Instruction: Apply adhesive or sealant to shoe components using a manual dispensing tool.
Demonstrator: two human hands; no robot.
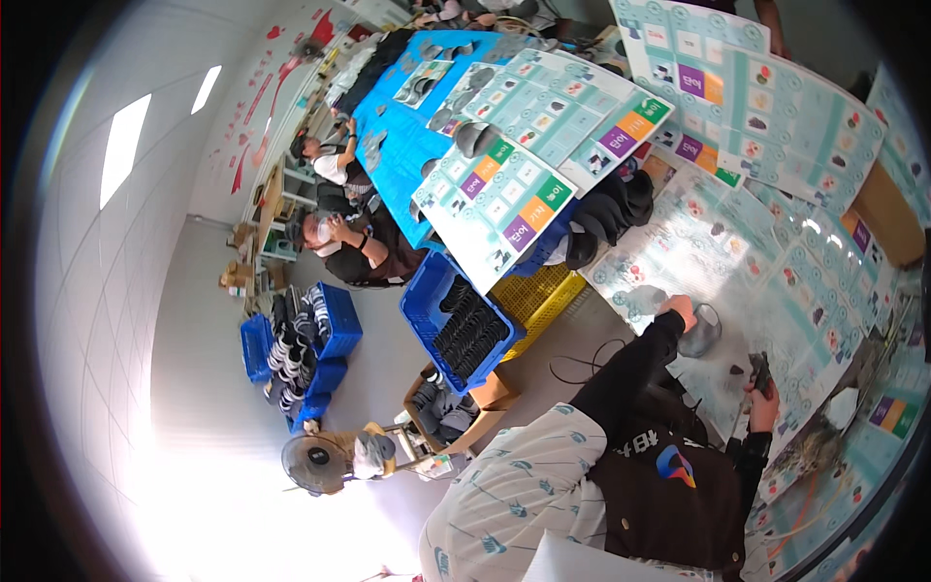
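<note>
My left hand (682, 311) is at the upper left edge of a grey, rounded, cup-like piece (702, 333), fingers curled against it. The piece rests on a glossy printed sheet (669, 228) covering the worktop. Lower right, my right hand (764, 405) is closed around a small dark tool (761, 371), whose exact kind I cannot make out. A small dark scrap (736, 370) lies between the two hands. Just beyond my left hand, another flat grey piece (644, 299) lies on the sheet.
Dark curved pieces (621, 209) are heaped at the worktop's far left edge. A blue crate (412, 301) of black pieces sits by a yellow crate (543, 306). Below are a cardboard box (497, 393) and a fan (315, 464). Two people sit along a blue-covered table (393, 184).
</note>
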